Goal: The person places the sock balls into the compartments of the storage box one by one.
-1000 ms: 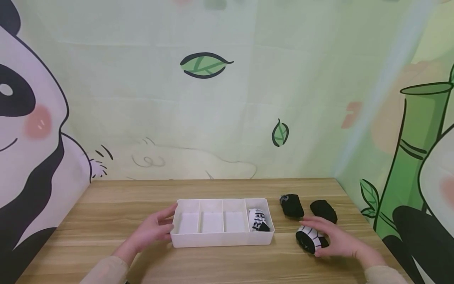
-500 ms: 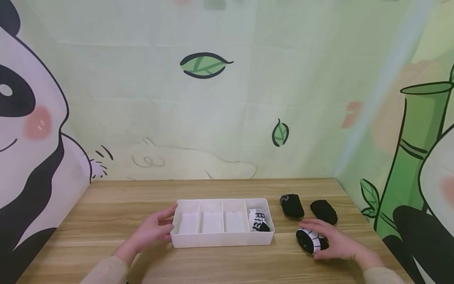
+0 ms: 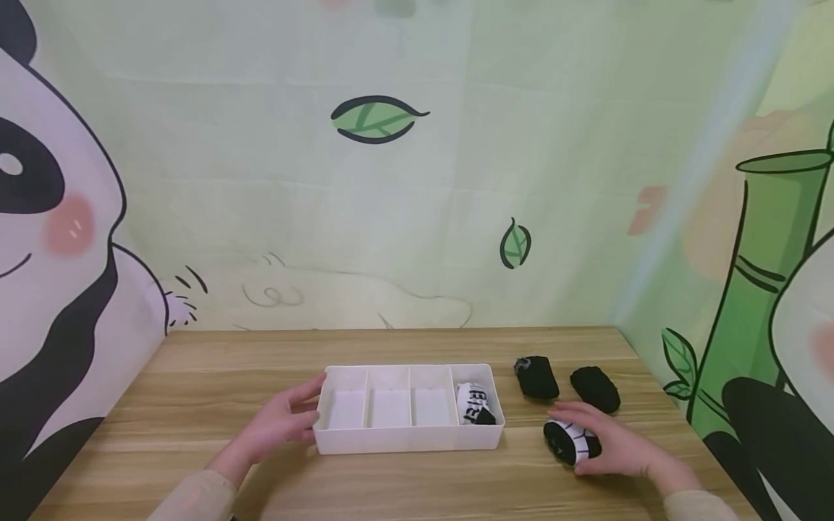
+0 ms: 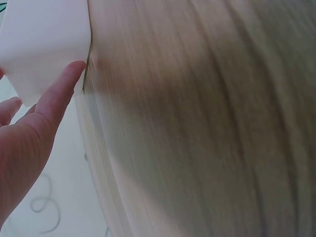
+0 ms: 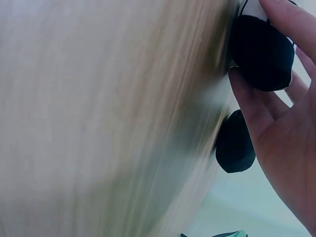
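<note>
My left hand (image 3: pixel 281 418) rests against the left end of a white box (image 3: pixel 407 441) with a row of compartments, fingers fairly straight. In the left wrist view the fingertips lie on the box's end wall. A rolled white sock (image 3: pixel 474 402) with black lettering fills the rightmost compartment; the other compartments show bare floors. Right of the box, my right hand (image 3: pixel 615 443) grips a rolled black-and-white sock (image 3: pixel 572 443) between thumb and fingers, low over the table. From the right wrist, the sock's dark end (image 5: pixel 262 53) shows between the fingers.
Two rolled black socks lie behind the right hand: one nearer the box (image 3: pixel 537 378), one farther right (image 3: pixel 596 389). The wooden table (image 3: pixel 391 485) ends at a printed cloth backdrop (image 3: pixel 417 217) with pandas and bamboo.
My right hand shifts very slightly left around the black-and-white sock, which stays nearly in place. The left hand, the box and the other socks look unmoved.
</note>
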